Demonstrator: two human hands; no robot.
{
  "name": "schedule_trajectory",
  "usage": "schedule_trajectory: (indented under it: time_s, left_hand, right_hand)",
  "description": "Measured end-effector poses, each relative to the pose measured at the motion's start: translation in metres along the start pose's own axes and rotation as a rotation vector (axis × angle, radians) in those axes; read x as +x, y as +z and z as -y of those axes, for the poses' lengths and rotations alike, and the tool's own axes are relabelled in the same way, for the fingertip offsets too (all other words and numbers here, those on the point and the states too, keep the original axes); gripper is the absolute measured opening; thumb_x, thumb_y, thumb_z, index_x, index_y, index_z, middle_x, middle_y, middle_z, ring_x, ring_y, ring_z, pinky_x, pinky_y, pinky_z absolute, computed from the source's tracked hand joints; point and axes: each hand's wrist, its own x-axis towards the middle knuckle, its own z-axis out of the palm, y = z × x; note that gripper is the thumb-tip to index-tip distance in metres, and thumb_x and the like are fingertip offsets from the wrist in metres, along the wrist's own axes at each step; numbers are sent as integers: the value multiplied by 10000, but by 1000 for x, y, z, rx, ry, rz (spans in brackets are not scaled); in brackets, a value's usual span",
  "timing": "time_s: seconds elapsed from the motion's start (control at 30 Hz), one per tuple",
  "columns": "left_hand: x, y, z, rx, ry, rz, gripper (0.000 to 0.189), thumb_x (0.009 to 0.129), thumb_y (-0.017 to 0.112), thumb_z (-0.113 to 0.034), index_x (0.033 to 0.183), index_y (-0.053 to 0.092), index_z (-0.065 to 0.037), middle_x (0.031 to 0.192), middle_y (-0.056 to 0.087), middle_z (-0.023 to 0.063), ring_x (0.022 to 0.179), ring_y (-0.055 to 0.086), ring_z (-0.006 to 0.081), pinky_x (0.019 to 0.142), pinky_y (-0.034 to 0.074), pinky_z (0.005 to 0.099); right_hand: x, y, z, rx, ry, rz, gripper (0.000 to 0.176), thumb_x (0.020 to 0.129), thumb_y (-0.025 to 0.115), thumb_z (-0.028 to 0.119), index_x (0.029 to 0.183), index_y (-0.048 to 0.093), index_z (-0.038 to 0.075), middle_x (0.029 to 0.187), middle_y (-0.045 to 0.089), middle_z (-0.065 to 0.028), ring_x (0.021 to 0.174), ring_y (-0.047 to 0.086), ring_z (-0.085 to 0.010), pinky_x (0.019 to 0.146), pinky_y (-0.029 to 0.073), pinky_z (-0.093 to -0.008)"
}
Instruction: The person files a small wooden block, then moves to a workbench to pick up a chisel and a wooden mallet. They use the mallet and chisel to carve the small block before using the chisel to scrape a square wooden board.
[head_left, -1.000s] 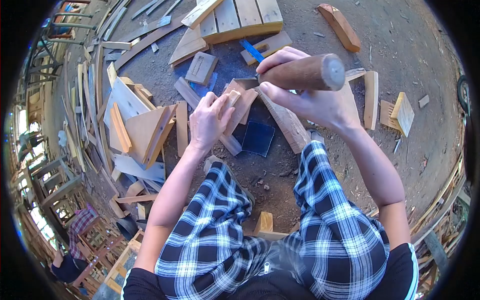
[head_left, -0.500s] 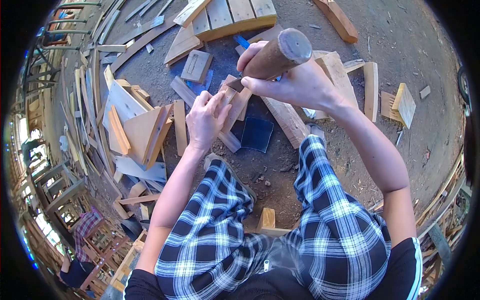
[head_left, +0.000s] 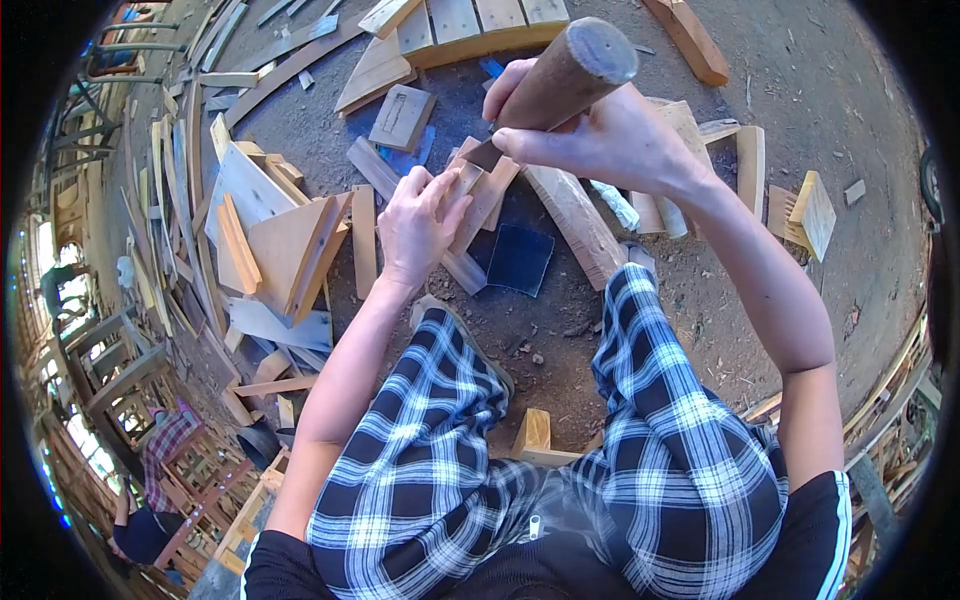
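My right hand (head_left: 590, 145) is wrapped round the thick wooden handle of a chisel (head_left: 570, 75), whose butt end points up towards me. The chisel's metal blade slants down to the left and meets a small wood piece (head_left: 463, 183). Closed on that piece from the left is my left hand (head_left: 422, 228), fingertips close to the blade. Under it lies a wooden block (head_left: 482, 208), crossed over a longer strip (head_left: 462, 272) on the ground. My hands hide part of the small piece and the exact cutting point.
A dark square sheet (head_left: 520, 260) lies between my feet and the block. To the right rests a thick plank (head_left: 578, 228). A grooved wood block (head_left: 402, 118), a slatted wooden piece (head_left: 480, 25) and stacked boards (head_left: 285, 240) surround the spot. Another person (head_left: 150, 530) is at lower left.
The chisel handle appears slightly higher and further right, tilted a little more to the right. My left hand keeps its hold on the small wood piece. The whole view has shifted slightly.
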Motion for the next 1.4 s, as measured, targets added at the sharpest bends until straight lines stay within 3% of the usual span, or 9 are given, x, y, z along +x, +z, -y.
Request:
schedule_trajectory:
  time_s: [0.17, 0.23, 0.47, 0.53, 0.73, 1.03, 1.4]
  left_hand:
    - [0, -2, 0, 41, 4, 21, 293, 887, 666, -216, 1142, 668, -72, 856, 544, 83, 799, 609, 234, 685, 508, 355]
    - [-1, -1, 4, -38, 24, 60, 257, 923, 613, -215, 1132, 675, -77, 905, 545, 63, 865, 591, 227, 683, 523, 371]
    - [-9, 3, 0, -18, -34, 94, 305, 948, 572, -188, 1225, 626, -72, 1004, 529, 86, 942, 569, 244, 742, 523, 377]
    - [-9, 3, 0, 14, -14, 43, 333, 941, 587, -207, 1243, 612, -69, 1014, 537, 82, 971, 566, 252, 783, 515, 373]
    - [-11, 0, -1, -43, 32, -8, 378, 875, 663, -187, 1231, 618, -67, 1025, 565, 77, 947, 578, 253, 776, 513, 366]
    - [-8, 2, 1, -96, 11, 1, 322, 844, 684, -140, 1154, 659, -59, 939, 564, 75, 878, 587, 248, 733, 514, 365]
    - [-8, 5, 1, -153, -9, -8, 347, 828, 699, -126, 1163, 657, -47, 915, 562, 87, 857, 590, 255, 734, 508, 365]
  right_hand:
    - [-4, -5, 3, -12, 41, -12, 302, 804, 742, 330, 985, 699, 92, 897, 712, -81, 828, 686, -186, 807, 568, -351]
    - [-7, -6, 4, -17, 18, 2, 252, 850, 725, 301, 1017, 677, 118, 958, 661, -19, 885, 647, -125, 779, 545, -294]
    - [-11, -7, 9, -30, 53, 7, 256, 852, 719, 317, 1032, 679, 139, 986, 663, -17, 921, 656, -149, 810, 547, -314]
    - [-10, -5, 10, -17, -15, -72, 291, 800, 741, 298, 979, 690, 75, 882, 704, -68, 794, 684, -157, 753, 575, -311]
    - [-12, -4, 9, -32, -15, -81, 304, 802, 735, 294, 1004, 689, 71, 898, 709, -83, 805, 692, -173, 781, 582, -326]
    - [-9, 3, 11, 21, -8, -84, 317, 799, 731, 287, 1009, 688, 53, 908, 714, -100, 828, 702, -185, 797, 580, -331]
    - [-7, 5, 9, -18, 17, -55, 327, 803, 728, 296, 1018, 691, 52, 898, 716, -102, 820, 703, -182, 791, 580, -336]
